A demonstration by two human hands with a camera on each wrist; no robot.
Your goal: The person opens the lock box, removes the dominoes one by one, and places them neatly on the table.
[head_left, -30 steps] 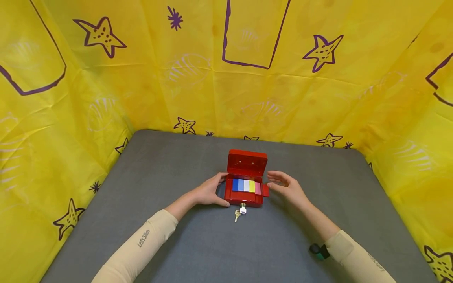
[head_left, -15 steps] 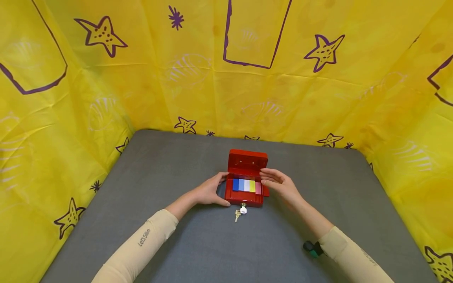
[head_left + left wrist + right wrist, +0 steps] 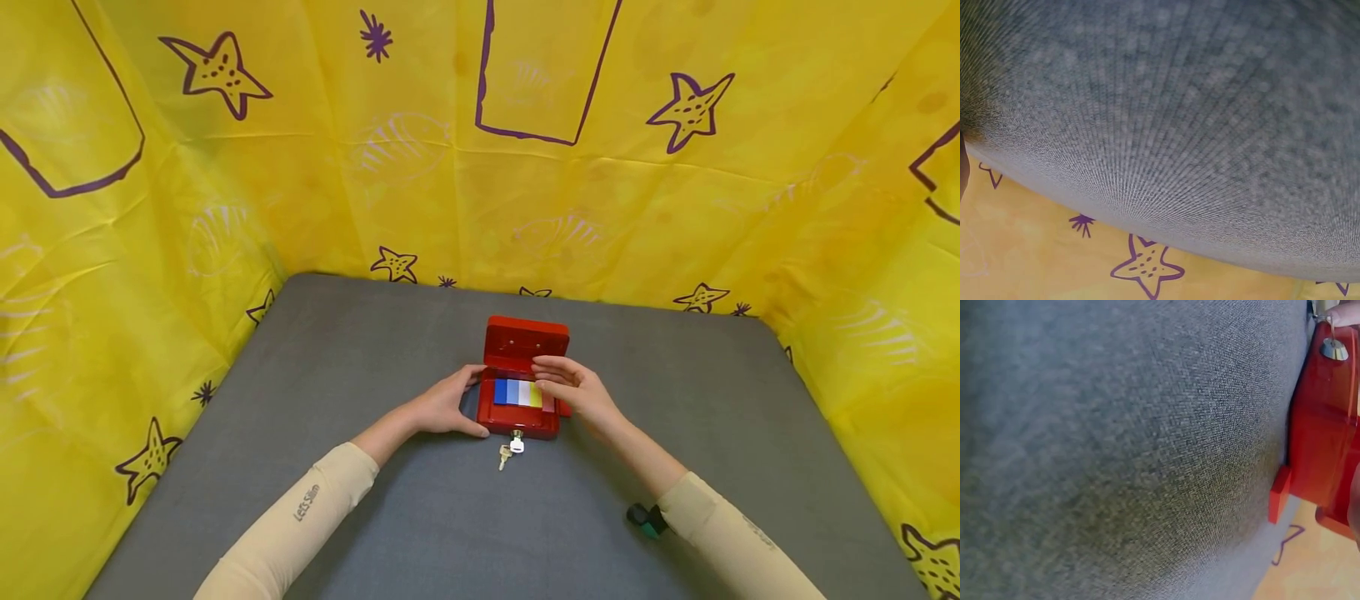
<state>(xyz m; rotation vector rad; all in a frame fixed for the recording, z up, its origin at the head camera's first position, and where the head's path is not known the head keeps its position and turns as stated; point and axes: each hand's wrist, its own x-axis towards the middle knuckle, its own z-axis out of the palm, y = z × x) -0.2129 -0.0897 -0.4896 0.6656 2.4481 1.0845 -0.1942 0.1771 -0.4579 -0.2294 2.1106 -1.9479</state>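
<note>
A red metal box (image 3: 517,425) stands on the grey table with its lid (image 3: 527,340) raised. Blue, light blue, white (image 3: 523,392), yellow and pink blocks lie side by side inside. My left hand (image 3: 442,407) grips the box's left side, thumb at the front corner, fingers toward the back. Over the box's right part is my right hand (image 3: 581,393), fingers relaxed and slightly bent, partly covering the yellow and pink blocks; contact cannot be told. A red block (image 3: 1279,495) lies beside the box's right side in the right wrist view.
One key (image 3: 517,444) sits in the lock at the box's front, and a second key (image 3: 504,457) hangs beside it. Yellow cloth walls (image 3: 420,200) with purple starfish drawings border the grey table (image 3: 375,333). A dark band is on my right forearm.
My right hand has moved left, from beside the red block at the box's right to over the blocks inside. My left hand has stayed on the box.
</note>
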